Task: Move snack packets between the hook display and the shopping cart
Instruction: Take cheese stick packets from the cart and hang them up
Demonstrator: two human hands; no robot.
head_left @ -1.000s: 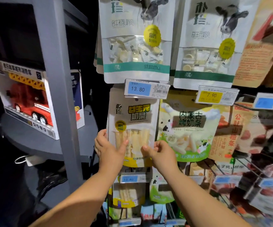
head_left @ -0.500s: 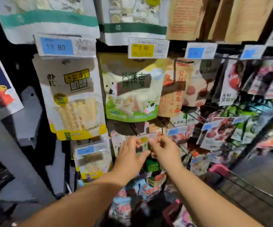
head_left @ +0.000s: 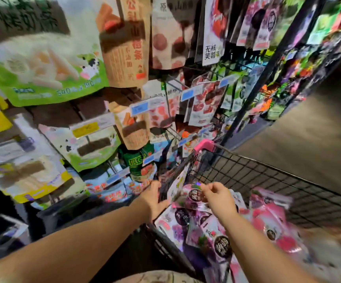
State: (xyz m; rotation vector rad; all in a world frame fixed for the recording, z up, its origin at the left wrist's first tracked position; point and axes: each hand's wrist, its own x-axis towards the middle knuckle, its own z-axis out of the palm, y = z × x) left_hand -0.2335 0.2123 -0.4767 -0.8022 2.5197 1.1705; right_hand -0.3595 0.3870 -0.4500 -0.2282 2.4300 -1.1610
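Head view, motion-blurred. Shopping cart (head_left: 267,170) beside hook display (head_left: 271,58). Pink and purple snack packets (head_left: 216,240) piled inside cart. Left hand (head_left: 155,198) at cart's near-left rim, fingers stretched toward pile. Right hand (head_left: 218,199) over pile, fingers curled just beside purple packet (head_left: 194,198); grip on it: cannot tell.

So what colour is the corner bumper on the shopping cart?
The corner bumper is pink, head view.

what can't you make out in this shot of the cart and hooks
- Head view, right hand: motion blur hides whether it pinches a packet.
- Price tags: blurred, unreadable.
- Cart: near end cut off by the bottom edge; contents hide its floor.
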